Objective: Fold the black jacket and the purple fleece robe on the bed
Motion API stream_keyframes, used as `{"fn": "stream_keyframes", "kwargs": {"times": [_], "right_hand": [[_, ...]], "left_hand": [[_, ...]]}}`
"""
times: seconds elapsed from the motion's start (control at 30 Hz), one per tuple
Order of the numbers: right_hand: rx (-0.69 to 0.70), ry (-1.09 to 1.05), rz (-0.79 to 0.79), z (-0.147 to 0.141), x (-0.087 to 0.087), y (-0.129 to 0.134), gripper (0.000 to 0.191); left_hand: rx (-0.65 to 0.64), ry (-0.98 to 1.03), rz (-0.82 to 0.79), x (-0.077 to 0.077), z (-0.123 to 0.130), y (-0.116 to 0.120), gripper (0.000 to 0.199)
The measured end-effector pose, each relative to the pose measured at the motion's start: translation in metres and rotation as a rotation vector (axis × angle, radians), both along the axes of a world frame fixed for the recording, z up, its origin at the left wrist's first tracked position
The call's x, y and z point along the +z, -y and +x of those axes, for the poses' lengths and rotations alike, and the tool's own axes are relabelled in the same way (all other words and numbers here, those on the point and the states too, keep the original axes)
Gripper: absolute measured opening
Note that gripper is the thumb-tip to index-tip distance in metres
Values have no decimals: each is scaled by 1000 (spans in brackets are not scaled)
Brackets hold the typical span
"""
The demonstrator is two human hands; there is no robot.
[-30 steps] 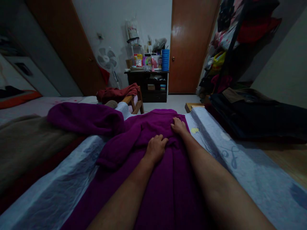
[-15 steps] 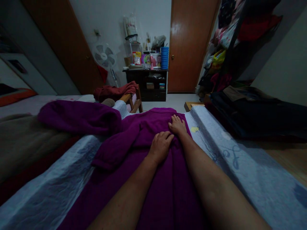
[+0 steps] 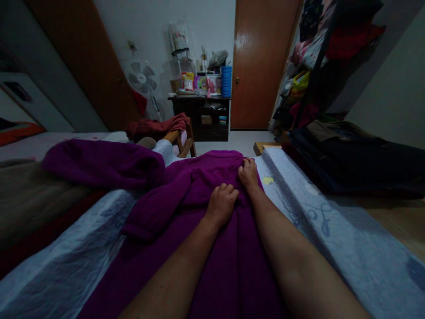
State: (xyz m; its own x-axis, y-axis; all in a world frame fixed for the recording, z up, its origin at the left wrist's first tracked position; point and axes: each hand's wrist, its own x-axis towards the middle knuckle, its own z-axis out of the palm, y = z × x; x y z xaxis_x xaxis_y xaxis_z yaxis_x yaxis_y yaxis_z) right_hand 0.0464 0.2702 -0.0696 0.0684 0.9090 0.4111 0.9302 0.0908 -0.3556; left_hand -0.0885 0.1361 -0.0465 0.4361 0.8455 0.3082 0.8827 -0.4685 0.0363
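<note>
A long purple garment (image 3: 212,266) lies spread over a bed with a pale blue patterned cover (image 3: 372,248). One sleeve is folded across its left side. Near the garment's middle, my left hand (image 3: 223,201) rests with its fingers curled and closed on the fabric. My right hand (image 3: 248,172) is farther forward and to the right, by the garment's upper right edge, its fingers bent and pinching the cloth. The fingertips of both hands are partly hidden in the fabric.
Another purple cloth (image 3: 106,163) lies at the left over a grey-brown blanket (image 3: 36,199). Dark folded clothes (image 3: 358,159) are stacked at the right. Beyond the bed stand a wooden chair (image 3: 187,144), a fan (image 3: 142,77) and a dark cabinet (image 3: 212,130).
My right hand's fingers have gone from spread flat to bent and closed on the cloth. My left hand has curled slightly more and stays in nearly the same place. The view has shifted slightly.
</note>
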Motion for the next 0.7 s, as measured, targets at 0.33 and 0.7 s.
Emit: {"fn": "stream_keyframes", "kwargs": {"times": [0.33, 0.7], "right_hand": [[54, 138, -250, -7, -9, -3, 57], [53, 119, -257, -7, -8, -3, 59]], "left_hand": [[111, -12, -221, 2, -6, -1, 20], [133, -9, -149, 1, -11, 2, 23]]}}
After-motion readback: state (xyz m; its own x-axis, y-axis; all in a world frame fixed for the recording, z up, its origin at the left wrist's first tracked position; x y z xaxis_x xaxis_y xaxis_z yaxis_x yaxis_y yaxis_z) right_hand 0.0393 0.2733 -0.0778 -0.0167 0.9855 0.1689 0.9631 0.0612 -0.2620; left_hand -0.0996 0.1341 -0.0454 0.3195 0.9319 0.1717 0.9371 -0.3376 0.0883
